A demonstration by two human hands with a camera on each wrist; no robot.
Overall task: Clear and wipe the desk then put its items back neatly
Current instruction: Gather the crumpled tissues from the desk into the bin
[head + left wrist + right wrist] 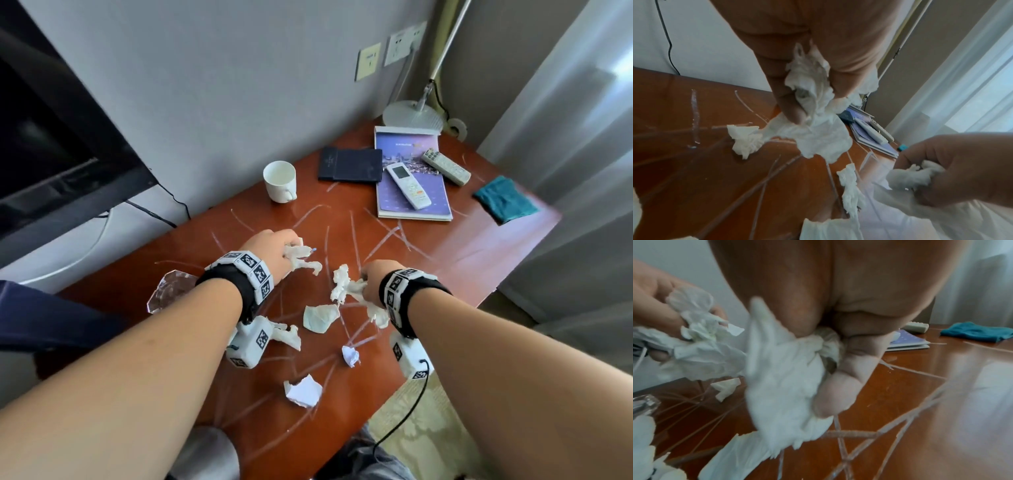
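Observation:
My left hand (274,245) grips a wad of crumpled white tissue (301,258) above the middle of the reddish-brown desk (445,260); the left wrist view shows the fingers curled round this tissue (812,91). My right hand (371,275) grips another bunch of tissue (346,286), seen close in the right wrist view (781,386). More crumpled tissues (320,317) and paper scraps (303,390) lie on the desk near its front edge. White streaks cross the desktop.
Toward the back stand a white mug (280,181), a dark wallet (349,164), a purple notebook (431,202) with two remotes (409,185) on it, a teal cloth (505,200) and a lamp base (411,113). A clear glass object (171,289) sits at the left edge.

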